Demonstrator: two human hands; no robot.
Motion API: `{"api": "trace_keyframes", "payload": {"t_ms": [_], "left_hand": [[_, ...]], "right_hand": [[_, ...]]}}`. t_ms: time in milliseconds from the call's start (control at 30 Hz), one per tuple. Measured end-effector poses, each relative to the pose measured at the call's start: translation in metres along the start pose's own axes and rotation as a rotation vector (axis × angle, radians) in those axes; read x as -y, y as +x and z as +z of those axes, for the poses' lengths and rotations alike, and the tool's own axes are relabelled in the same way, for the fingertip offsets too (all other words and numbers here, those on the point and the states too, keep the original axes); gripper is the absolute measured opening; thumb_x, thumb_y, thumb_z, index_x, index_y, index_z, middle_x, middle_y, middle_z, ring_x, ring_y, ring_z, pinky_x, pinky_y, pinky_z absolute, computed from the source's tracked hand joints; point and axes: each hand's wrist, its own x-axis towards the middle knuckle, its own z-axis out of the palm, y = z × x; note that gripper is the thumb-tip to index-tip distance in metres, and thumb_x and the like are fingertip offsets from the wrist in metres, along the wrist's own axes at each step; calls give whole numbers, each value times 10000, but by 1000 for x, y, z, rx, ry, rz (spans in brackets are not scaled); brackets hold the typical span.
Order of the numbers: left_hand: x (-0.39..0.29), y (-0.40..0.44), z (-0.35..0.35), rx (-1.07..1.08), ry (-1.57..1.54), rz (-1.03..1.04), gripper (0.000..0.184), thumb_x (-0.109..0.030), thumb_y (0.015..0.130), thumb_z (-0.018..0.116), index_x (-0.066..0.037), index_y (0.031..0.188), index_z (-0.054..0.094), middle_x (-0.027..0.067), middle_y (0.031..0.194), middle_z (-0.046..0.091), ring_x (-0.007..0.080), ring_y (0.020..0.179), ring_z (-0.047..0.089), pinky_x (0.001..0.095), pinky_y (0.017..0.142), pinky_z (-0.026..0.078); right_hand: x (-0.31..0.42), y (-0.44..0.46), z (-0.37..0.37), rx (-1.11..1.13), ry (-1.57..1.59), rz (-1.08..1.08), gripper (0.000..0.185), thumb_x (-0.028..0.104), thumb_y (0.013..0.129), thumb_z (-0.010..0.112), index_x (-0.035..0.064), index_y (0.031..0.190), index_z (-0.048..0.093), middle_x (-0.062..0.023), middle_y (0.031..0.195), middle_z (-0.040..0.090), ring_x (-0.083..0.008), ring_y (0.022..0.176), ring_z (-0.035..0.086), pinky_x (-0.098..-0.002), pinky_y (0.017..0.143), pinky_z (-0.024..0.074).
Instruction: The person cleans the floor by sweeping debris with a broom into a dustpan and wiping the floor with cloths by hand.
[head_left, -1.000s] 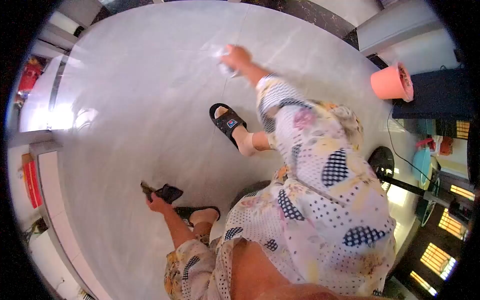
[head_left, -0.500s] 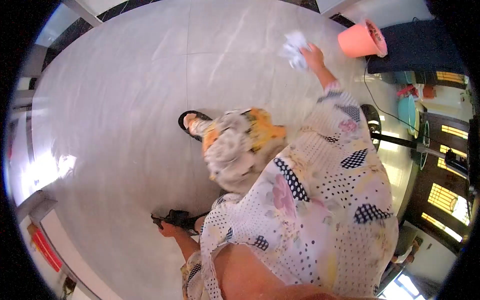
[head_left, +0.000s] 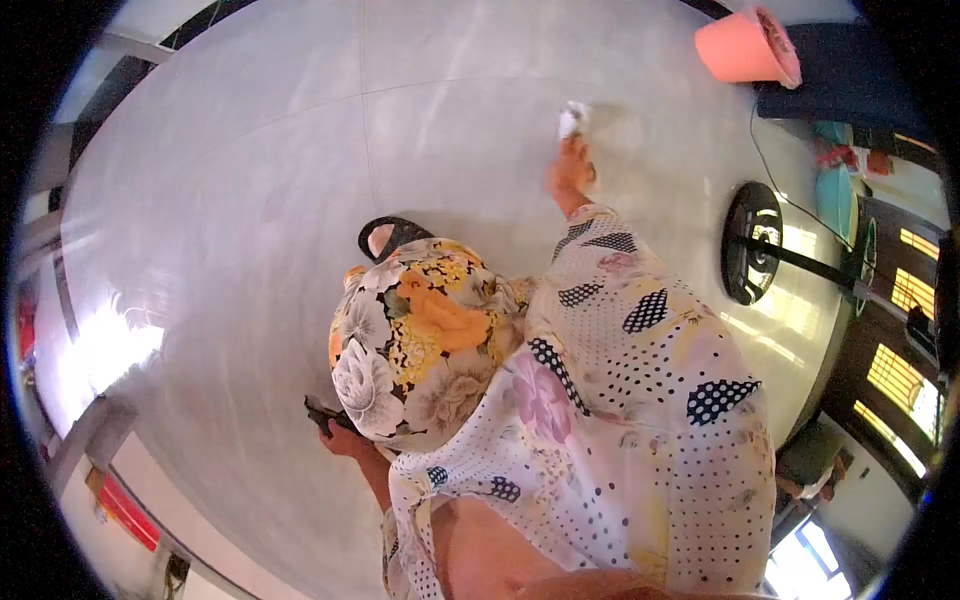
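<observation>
My right hand (head_left: 571,178) reaches forward, low over the grey floor. It is closed on a crumpled white cloth (head_left: 573,120), which could also be paper; motion blurs both. Down at the left, my left hand (head_left: 343,441) is beside my bent knee. Its fingers are curled at a dark object (head_left: 326,412), mostly hidden, whose kind I cannot make out. Flowered trousers (head_left: 430,330) cover my legs, and a black slipper (head_left: 400,235) shows on one foot between the two hands.
Smooth grey floor tiles (head_left: 250,180) spread ahead. A pink bucket (head_left: 740,50) stands at the upper right by a dark cloth-like surface (head_left: 835,75). At the right is a round black stand base (head_left: 752,243) with a pole, and a cable runs close by.
My right hand has swept left and closer to me with the white cloth. My knee has swung left over the lower foot, hiding it. My left hand stays near the dark object.
</observation>
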Motion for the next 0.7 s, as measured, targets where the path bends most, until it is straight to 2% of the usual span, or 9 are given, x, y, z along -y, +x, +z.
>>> {"api": "trace_keyframes", "payload": {"t_ms": [67,100,233,267,333,367,400,533,700], "left_hand": [[-5,-4,14,47,80,64,449,-150,779,601,53,1173,526,171,1109,581,281,932,573,384,802,475],[-18,-15,20,100,-247,-114,438,-156,782,603,43,1168,539,177,1137,574,285,937,575,389,801,474],[-26,-12,36,150,-266,-30,413,-136,798,586,44,1167,541,159,1115,582,272,931,573,399,790,481],[-44,-16,29,122,-15,14,391,-127,810,575,48,1158,543,140,1093,584,255,908,572,398,776,487],[-39,-10,25,132,-337,-61,376,-124,805,575,48,1138,550,126,1067,588,244,883,574,391,765,490],[-31,-3,26,169,-426,-89,366,-116,803,571,48,1129,552,122,1055,588,240,872,574,384,761,490],[-19,5,26,163,-521,-117,355,-108,800,566,47,1120,555,117,1043,589,236,860,574,377,756,491],[8,26,3,-122,-454,-72,412,-143,777,617,31,1146,557,101,1055,601,214,941,551,325,853,441],[37,48,-21,-452,-449,-198,371,-144,820,616,-3,1159,561,126,1079,604,245,964,569,355,844,441]], "right_hand": [[19,-9,-27,218,149,-46,578,117,748,556,62,1306,413,-123,1359,411,-306,1228,401,-470,865,422],[31,-20,-34,102,161,-146,540,102,744,556,59,1270,440,-122,1302,453,-309,1189,433,-472,839,432],[83,-43,-63,-75,349,-518,458,57,749,527,99,1203,486,-99,1204,516,-300,1076,516,-454,791,452],[92,-44,-71,41,413,-546,413,60,764,516,108,1174,504,-97,1191,529,-305,1065,522,-446,800,450],[119,-39,-101,289,531,-626,330,65,796,493,126,1117,540,-94,1167,553,-315,1043,535,-430,818,447],[133,-38,-121,433,838,-312,209,104,849,463,120,1022,580,-129,1051,604,-338,992,557,-422,824,446],[141,-29,-98,299,914,-423,209,172,883,439,95,992,600,-172,935,619,-356,946,569,-437,808,443],[188,11,-143,390,813,-639,339,111,844,472,88,1163,584,-130,926,650,-271,853,615,-382,762,466],[266,47,-162,267,715,-930,393,77,859,438,61,1240,534,-164,1119,614,-305,1009,597,-390,869,450]]}}
